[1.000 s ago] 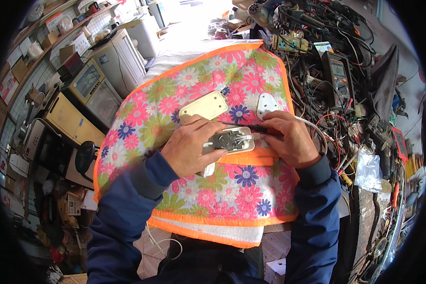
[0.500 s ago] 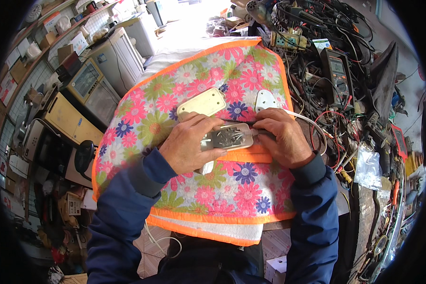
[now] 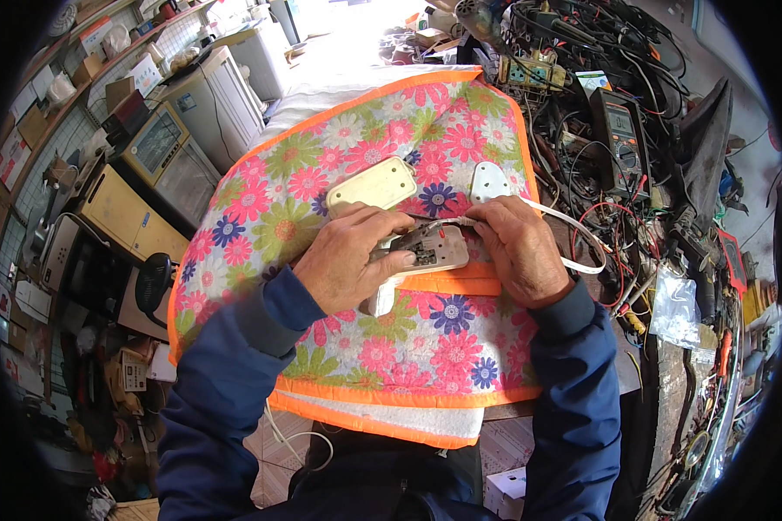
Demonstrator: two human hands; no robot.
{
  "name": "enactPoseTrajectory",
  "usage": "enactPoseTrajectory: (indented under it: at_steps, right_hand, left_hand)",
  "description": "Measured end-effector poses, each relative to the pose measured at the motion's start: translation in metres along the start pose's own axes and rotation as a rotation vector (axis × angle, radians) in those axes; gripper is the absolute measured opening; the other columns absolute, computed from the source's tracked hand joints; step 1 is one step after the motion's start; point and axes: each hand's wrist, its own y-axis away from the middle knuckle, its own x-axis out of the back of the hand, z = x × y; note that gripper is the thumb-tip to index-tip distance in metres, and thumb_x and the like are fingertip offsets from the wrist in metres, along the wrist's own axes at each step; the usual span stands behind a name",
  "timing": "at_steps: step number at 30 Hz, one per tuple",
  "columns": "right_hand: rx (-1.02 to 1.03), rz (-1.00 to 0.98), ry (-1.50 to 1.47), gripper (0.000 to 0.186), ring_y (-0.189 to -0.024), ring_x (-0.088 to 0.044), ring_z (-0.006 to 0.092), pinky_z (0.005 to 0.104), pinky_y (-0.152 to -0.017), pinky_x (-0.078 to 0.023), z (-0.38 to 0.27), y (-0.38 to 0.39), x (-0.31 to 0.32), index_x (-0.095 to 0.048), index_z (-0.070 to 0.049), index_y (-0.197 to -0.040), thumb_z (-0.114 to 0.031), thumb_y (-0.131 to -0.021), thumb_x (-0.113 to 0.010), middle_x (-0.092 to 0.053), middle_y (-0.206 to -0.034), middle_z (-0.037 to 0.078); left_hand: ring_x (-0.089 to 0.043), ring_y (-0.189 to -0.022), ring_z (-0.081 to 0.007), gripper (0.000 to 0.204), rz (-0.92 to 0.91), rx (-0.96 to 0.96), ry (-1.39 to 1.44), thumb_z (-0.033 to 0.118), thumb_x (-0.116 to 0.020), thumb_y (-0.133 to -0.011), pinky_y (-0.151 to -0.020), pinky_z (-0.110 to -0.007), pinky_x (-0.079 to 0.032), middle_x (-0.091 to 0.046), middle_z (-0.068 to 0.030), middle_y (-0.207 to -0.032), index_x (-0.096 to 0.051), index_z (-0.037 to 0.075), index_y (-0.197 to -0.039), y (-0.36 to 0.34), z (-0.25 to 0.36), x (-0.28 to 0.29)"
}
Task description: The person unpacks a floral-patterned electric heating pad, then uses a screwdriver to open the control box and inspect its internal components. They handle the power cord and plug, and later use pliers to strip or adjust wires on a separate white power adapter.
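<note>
My left hand [image 3: 347,260] grips an opened small device [image 3: 430,250], beige with its inner parts showing, over a flowered cloth [image 3: 321,174] with an orange border. My right hand [image 3: 521,247] holds the device's right end and pinches a thin dark tool or wire at its top edge. A flat white cable [image 3: 573,234] runs from the device around to the right. A cream rectangular cover [image 3: 372,185] lies just beyond my left hand. A white rounded piece [image 3: 489,182] lies beyond my right hand. A white handle-like part [image 3: 381,300] sticks out below the device.
A multimeter [image 3: 621,130] and a tangle of wires and tools [image 3: 617,200] crowd the bench to the right. Old monitors and boxes [image 3: 156,148] stand on the floor and shelves at the left. A plastic bag [image 3: 673,300] lies at the right edge.
Both hands have stayed on the device, shifting it slightly. The white cable now loops wider to the right of my right hand.
</note>
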Motion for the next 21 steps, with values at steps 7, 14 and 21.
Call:
enactPoseTrajectory:
  at_steps: [7,14,21]
  right_hand:
    - [-0.068,0.074,0.066,0.012,-0.087,-0.062,0.0387,0.0475,-0.078,-0.05,-0.001,0.001,-0.013,-0.069,-0.001,-0.1,-0.007,-0.09,-0.067,-0.065,-0.09,0.017]
    - [-0.071,0.133,0.137,0.01,-0.088,-0.059,0.0373,0.0463,-0.079,-0.05,0.002,0.002,-0.021,-0.068,-0.002,-0.094,-0.01,-0.088,-0.07,-0.062,-0.09,0.015]
    - [-0.031,0.13,0.14,0.01,-0.091,-0.059,0.0373,0.0463,-0.081,-0.049,0.006,0.004,-0.022,-0.068,-0.003,-0.093,-0.012,-0.089,-0.07,-0.063,-0.092,0.015]
  left_hand:
    - [-0.069,-0.097,-0.0396,0.03,0.1,0.119,0.173,0.005,-0.063,-0.096,-0.085,-0.042,-0.054,-0.07,-0.0229,-0.104,-0.064,-0.001,-0.125,0.001,-0.001,-0.006]
    - [-0.068,-0.095,-0.0168,0.029,0.034,0.232,0.394,0.008,-0.056,-0.102,-0.086,-0.033,-0.054,-0.072,-0.0177,-0.103,-0.062,-0.003,-0.128,0.001,-0.006,-0.004]
    - [-0.064,-0.096,-0.0108,0.03,0.054,0.209,0.497,0.012,-0.056,-0.104,-0.087,-0.03,-0.053,-0.072,-0.0125,-0.103,-0.062,-0.005,-0.128,0.0,-0.002,-0.003]
